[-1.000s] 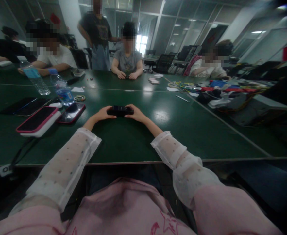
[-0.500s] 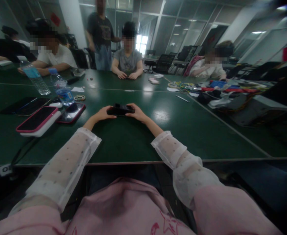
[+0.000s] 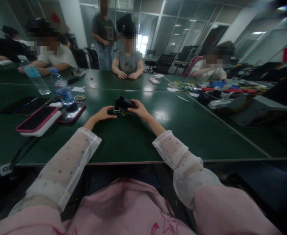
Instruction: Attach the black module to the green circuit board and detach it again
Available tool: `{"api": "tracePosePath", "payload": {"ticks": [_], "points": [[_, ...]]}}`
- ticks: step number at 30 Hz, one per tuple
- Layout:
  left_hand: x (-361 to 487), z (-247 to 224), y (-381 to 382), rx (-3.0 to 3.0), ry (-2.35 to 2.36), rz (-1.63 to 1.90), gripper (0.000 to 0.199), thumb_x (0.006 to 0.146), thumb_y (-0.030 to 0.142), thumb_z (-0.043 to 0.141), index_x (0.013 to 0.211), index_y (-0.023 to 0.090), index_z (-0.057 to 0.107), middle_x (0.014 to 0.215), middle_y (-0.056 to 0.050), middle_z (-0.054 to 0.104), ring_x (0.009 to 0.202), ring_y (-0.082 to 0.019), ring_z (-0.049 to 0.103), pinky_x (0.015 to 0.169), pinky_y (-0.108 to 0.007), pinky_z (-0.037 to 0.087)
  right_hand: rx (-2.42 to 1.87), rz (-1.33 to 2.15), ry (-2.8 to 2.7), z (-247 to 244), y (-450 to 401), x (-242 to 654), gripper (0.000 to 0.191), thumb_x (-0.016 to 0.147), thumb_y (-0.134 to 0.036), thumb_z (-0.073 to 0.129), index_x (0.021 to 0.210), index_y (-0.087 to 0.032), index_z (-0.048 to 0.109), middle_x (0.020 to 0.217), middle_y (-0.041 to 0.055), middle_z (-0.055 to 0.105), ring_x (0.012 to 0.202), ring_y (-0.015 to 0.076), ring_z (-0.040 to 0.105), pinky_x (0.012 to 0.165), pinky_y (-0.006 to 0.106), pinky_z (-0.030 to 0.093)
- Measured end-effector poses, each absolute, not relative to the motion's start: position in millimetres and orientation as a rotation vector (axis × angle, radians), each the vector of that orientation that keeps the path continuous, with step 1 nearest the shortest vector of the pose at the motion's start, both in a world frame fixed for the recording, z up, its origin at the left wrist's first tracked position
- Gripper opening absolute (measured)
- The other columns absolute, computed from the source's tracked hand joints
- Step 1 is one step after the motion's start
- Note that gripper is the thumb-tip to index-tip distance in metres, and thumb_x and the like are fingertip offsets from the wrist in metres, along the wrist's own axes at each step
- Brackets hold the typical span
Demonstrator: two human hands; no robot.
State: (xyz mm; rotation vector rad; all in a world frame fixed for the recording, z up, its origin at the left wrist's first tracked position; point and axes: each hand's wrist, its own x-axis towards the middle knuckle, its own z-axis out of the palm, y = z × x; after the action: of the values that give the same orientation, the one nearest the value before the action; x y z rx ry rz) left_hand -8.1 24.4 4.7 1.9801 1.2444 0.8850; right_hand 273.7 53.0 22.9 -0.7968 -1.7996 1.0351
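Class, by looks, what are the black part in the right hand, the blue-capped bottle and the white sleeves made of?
Black part: probably dull, hard plastic; evenly dark, straight-edged, though metal is possible.
Blue-capped bottle: likely clear, glossy plastic; transparent walls catch highlights.
White sleeves: thin, sheer fabric, perhaps organza; see-through, softly folded.

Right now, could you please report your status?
Left hand holding device base. Right hand holding black cover, tilted above it. Bottles off left, not blocking.

Green table [image 3: 133,143]: phones [image 3: 73,113], two plastic bottles [image 3: 36,77], tangled cables [image 3: 184,86].
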Motion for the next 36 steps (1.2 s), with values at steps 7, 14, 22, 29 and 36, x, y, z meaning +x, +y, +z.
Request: {"api": "tracePosePath", "payload": {"ticks": [7,14,22,29,36], "points": [[-8.8,2.3,27.6,2.01,1.22,0.905,0.07,0.064,0.04,0.085,0.124,0.016,0.061,0.129,-0.013,0.066,0.122,-0.031,0.061,0.111,-0.051,0.04,-0.976,0.674,-1.52,19.8,77.7,292.4,0.075,0.064,-0.057,0.081,0.122,-0.023,0.047,0.119,0.0102,0.062,0.112,0.0286,0.058,0.103,0.049,0.045],[-10.3,2.9,27.8,2.016,1.252,0.87,0.073,0.065,0.045,0.084,0.127,0.016,0.059,0.132,-0.014,0.064,0.125,-0.031,0.059,0.111,-0.051,0.04,-1.36,0.259,-1.617,6.8,85.0,305.8,0.056,0.073,-0.028,0.074,0.122,-0.016,0.048,0.122,0.0169,0.06,0.118,0.0334,0.056,0.103,0.054,0.044],[-9.1,4.2,27.0,2.026,1.259,0.856,0.072,0.066,0.044,0.084,0.127,0.016,0.06,0.132,-0.014,0.064,0.124,-0.031,0.059,0.111,-0.05,0.041,-1.641,0.182,-1.653,-2.2,75.6,301.8,0.066,0.074,-0.032,0.075,0.128,-0.01,0.044,0.131,0.0238,0.051,0.127,0.0384,0.045,0.105,0.055,0.039],[-10.3,3.6,28.3,2.053,1.246,0.843,0.07,0.067,0.045,0.083,0.127,0.016,0.06,0.131,-0.014,0.064,0.123,-0.031,0.06,0.11,-0.05,0.041,-1.63,0.169,-1.622,-1.7,72.5,299.3,0.071,0.074,-0.039,0.076,0.13,-0.012,0.042,0.133,0.0237,0.048,0.127,0.0388,0.044,0.104,0.054,0.04],[-11.3,0.1,30.0,2.034,1.265,0.855,0.073,0.067,0.044,0.083,0.13,0.017,0.059,0.134,-0.014,0.063,0.125,-0.031,0.059,0.11,-0.049,0.041,-1.615,0.138,-1.629,-3.6,72.3,299.2,0.066,0.076,-0.039,0.073,0.129,-0.013,0.042,0.133,0.0229,0.048,0.125,0.0382,0.044,0.102,0.055,0.04]]}}
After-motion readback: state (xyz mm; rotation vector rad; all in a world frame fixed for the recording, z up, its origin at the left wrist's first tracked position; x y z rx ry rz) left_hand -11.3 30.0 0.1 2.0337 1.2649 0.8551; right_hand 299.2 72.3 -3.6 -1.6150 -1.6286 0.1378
